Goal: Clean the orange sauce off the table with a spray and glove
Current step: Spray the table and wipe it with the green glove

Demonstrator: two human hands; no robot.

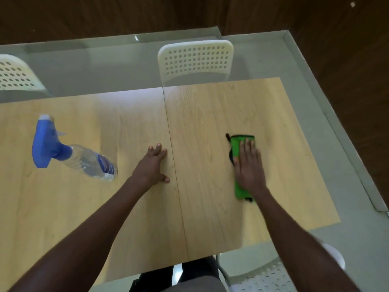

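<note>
Standing near the left edge of the table, the spray bottle has a blue trigger head and a clear body; the wide-angle view makes it appear tilted. It is untouched and well apart from both hands.

Left hand: fingers straight and spread, palm flat on the wood just left of the seam between the two table panels. It holds nothing and, by judgement, braces the body.

Right hand: fingers straight and held close together, palm pressing down on the green glove, which lies flat on the right panel, closer to the right edge than to the seam. The hand lies on top of the glove; whether it is inserted in it cannot be told. Black trim shows at the far and near ends of the glove.

Step in hand, by judgement: wiping with the glove. No orange sauce is visible on the bare wood; any residue would be under the glove, so completion cannot be confirmed.

Next move calls for sustained downward pressure while sliding the glove across the soiled area, then lifting it to inspect the surface. If a stain remains, the left hand is nearer the spray bottle.

A white perforated chair stands beyond the far edge.
</note>
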